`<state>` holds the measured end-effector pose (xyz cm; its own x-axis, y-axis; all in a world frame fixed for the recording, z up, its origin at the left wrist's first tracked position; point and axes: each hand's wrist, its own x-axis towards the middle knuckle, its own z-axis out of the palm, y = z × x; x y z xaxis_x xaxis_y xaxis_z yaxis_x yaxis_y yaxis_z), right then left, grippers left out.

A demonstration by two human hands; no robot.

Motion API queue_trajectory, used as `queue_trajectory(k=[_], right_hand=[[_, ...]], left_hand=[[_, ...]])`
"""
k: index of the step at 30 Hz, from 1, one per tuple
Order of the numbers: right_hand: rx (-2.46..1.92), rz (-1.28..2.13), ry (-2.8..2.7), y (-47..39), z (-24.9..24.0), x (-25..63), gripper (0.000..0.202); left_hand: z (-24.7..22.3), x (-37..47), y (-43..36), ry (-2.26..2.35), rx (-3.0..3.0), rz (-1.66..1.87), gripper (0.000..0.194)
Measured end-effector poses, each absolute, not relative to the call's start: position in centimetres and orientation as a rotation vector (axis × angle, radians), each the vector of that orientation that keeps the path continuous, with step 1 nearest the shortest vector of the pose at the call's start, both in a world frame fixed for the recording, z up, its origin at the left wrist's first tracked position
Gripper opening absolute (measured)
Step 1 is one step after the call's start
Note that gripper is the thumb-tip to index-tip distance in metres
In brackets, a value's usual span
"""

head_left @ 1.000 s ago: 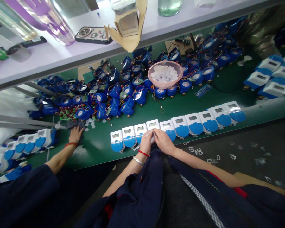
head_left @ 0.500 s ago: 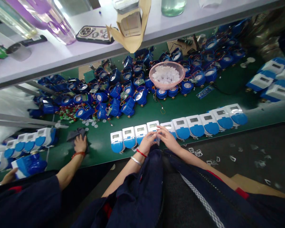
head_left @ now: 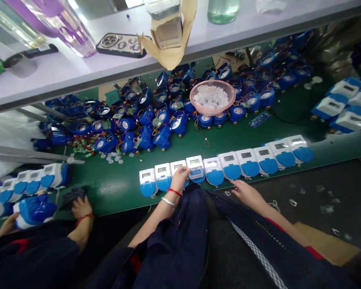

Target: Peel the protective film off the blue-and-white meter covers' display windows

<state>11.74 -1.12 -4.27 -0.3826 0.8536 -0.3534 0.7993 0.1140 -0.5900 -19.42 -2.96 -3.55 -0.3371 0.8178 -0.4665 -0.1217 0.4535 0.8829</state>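
A row of blue-and-white water meters with small displays (head_left: 229, 165) lines the front of the green bench. My left hand (head_left: 179, 180), with a red cord and a silver bangle at the wrist, is closed at the fingertips on a small clear plastic film (head_left: 195, 172). That film lies over the front of one meter (head_left: 195, 161), below its display. My right hand (head_left: 248, 194) is beyond the bench's front edge, right of the left hand, its fingers apart and nothing visible in them. A white frame-shaped scrap (head_left: 274, 206) is below its wrist.
A pink bowl (head_left: 195, 105) of white pieces sits among many opened blue meters (head_left: 179, 122). To the left, a co-worker's hand (head_left: 82, 206) rests on a dark cloth (head_left: 70, 197); the other holds a meter (head_left: 36, 210). A shelf (head_left: 108, 64) crosses above; scraps lie on the floor.
My hands have parted. The right hand has moved right and down off the meter, while the left stays with the film. The co-worker's hand and cloth have shifted left and down.
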Motion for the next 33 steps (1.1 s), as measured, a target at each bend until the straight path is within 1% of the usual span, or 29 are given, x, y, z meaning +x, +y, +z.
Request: queue_trajectory(k=[2,5,7,10,13,16,19,24,33], right_hand=[[-1.519,1.384,-2.057,-0.2,-3.6,7.8,0.035],[-1.400,1.796,-1.661,1.9,-2.9,2.2,0.025],[-1.400,1.925,-1.515,3.1,-3.0,0.0,0.021],[-1.407,1.951,-1.435,4.4,-3.8,-1.0,0.019],[-1.421,1.952,-1.396,5.6,-5.4,-1.2,0.017],[-1.488,1.944,-1.353,6.8,-7.2,-1.8,0.014],[-1.525,1.950,-1.301,7.8,-8.8,-2.7,0.013],[-1.527,1.969,-1.296,8.4,-9.8,-3.7,0.014],[-1.532,1.965,-1.305,8.6,-10.3,-4.0,0.012]], left_hand=[[-3.5,-18.7,-2.4,1.603,0.609,1.073,0.027],[-3.7,-18.0,-1.6,1.577,0.599,1.034,0.028],[-4.0,-18.3,-1.3,1.584,0.631,1.014,0.029],[-4.5,-19.5,-1.2,1.687,0.889,0.982,0.027],[-5.1,-21.2,-1.4,1.962,1.396,0.891,0.029],[-6.0,-22.7,-1.7,2.143,1.828,0.619,0.037],[-6.6,-23.6,-1.6,2.096,2.072,0.387,0.042],[-7.0,-24.1,-0.7,2.058,2.173,0.317,0.047],[-7.3,-24.2,-0.3,2.062,2.163,0.370,0.045]])
